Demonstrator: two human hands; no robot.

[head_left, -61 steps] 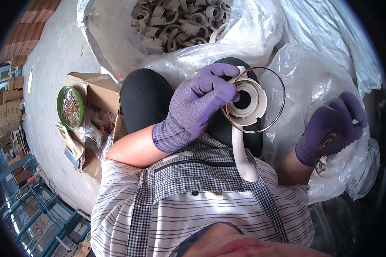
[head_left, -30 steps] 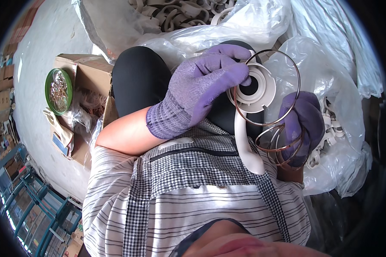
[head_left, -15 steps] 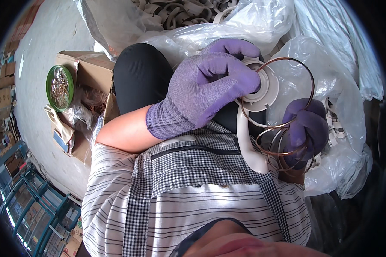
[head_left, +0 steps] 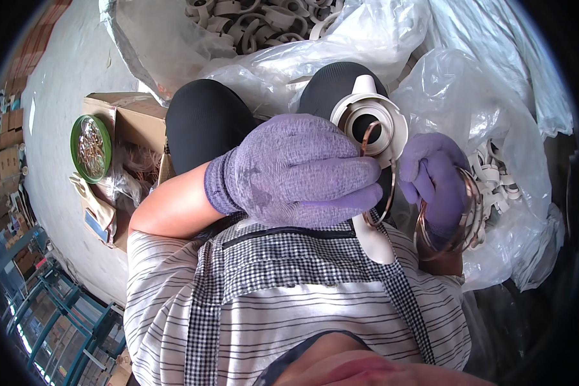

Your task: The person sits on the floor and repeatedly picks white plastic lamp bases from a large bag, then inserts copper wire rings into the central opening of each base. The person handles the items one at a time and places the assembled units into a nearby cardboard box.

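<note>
A white plastic piece [head_left: 395, 119] with a round stepped collar, a short spout-like nub on top and a long curved handle is upright before me. My left hand [head_left: 309, 174], in a purple knit glove, is closed around its side; the handle's lower end shows beneath the fingers. One thin copper-coloured ring [head_left: 392, 193] runs over the collar's front and down past my left fingertips. Close by on the right, my gloved right hand [head_left: 436, 183] has its fingers curled, with several copper-coloured wire rings [head_left: 475, 209] looped about it. What its fingertips press on is hidden.
A clear plastic bag [head_left: 392, 38] ahead holds many grey-white curved parts [head_left: 257, 19]. More white parts [head_left: 495, 186] lie in another bag at right. On the left are a cardboard box [head_left: 135, 119], a green round dish [head_left: 77, 154] of small metal pieces and a glove [head_left: 93, 199].
My left hand has turned palm down and moved lower on the piece. The collar now faces me more fully. The right hand's rings have slid back toward the wrist, and one ring hangs apart.
</note>
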